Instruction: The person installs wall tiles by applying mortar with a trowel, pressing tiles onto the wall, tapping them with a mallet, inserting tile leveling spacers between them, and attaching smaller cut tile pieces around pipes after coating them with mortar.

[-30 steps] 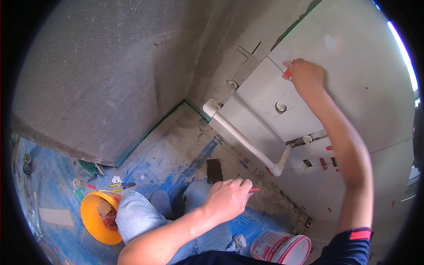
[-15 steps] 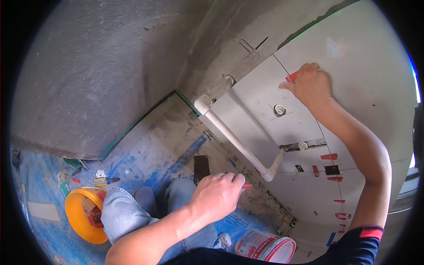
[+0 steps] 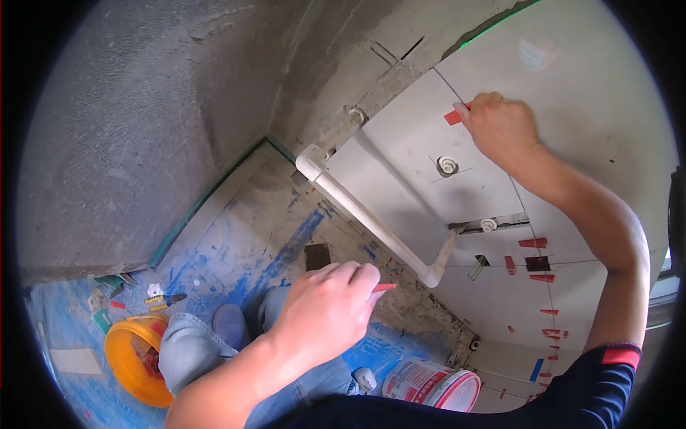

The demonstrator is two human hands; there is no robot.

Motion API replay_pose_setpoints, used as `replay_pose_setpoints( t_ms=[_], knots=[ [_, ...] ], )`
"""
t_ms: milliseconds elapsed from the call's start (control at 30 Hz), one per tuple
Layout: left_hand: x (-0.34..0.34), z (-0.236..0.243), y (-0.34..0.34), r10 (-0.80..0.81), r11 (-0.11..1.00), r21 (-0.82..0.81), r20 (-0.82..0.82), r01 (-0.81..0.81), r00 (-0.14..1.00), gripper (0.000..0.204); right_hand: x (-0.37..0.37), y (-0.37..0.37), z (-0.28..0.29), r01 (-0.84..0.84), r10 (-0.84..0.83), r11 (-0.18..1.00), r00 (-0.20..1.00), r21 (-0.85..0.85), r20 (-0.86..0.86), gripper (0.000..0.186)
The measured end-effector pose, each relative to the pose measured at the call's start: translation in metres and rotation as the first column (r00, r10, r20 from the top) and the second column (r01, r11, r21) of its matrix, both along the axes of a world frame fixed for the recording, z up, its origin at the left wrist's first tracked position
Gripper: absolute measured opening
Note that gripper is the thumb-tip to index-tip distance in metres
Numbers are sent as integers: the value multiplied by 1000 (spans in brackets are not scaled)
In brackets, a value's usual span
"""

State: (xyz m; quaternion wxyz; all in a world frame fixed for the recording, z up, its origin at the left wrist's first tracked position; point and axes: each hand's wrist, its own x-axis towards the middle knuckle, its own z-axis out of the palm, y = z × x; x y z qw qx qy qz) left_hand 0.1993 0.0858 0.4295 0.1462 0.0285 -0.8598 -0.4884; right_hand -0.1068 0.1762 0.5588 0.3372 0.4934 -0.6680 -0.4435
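Observation:
My right hand is raised against the pale wall tiles, its fingers closed on a red tile wedge. The wedge lies beside the dark joint between two tiles; whether its tip is in the joint I cannot tell. Lower down, above my knees, my left hand is closed around another red wedge, whose end pokes out past the fingers. The palm side is hidden. Several more red wedges sit in the tile joints below my right forearm.
A white pipe stands out from the tiled wall between my hands. Pipe fittings show through tile cutouts. An orange bucket with red pieces stands left of my knee; a white-and-red bucket is at the right. Pliers lie on the floor.
The view has shifted slightly. My right hand has moved a little right along the wall, and more of its wedge shows. My left hand has drifted left, still gripping its wedge.

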Motion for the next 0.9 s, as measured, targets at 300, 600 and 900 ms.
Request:
replay_pose_setpoints(
  t_ms=[300,600,900],
  knots=[
    [-19,3,-8,237,819,459,274,-344,932,23,14,8,-14,248,-168,946,925,-208,340,24],
    [-4,-44,45,-52,433,895,138,-102,989,48,247,105,-151,629,703,678,-705,380,-89,48],
    [-20,-17,124,-452,863,234,-41,448,891,50,256,222,-153,663,836,467,-114,585,-537,26]
  ],
)
